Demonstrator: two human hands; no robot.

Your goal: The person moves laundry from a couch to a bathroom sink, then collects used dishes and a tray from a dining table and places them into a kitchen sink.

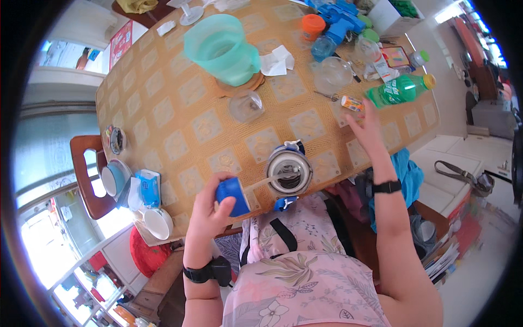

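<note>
My left hand (207, 207) grips a blue bottle lid (232, 197) at the table's near edge. From the lid a pale straw (262, 183) reaches right, its tip over the mouth of an uncapped flask (290, 173). The flask stands upright, with blue strap pieces at its rim, and its inside is grey. My right hand (369, 133) is stretched out over the table's right side with fingers apart, holding nothing that I can see. Close to its fingertips lies a small white and orange cylinder (353, 103); whether they touch is unclear. A green plastic bottle (400, 91) lies just beyond.
A turquoise pitcher (220, 49) and a clear cup (247, 106) stand farther back. At the far right are a glass bowl (332, 75), a blue toy gun (340, 24) and an orange tub (312, 26). A tissue pack (148, 188) and white bowl (158, 223) sit left.
</note>
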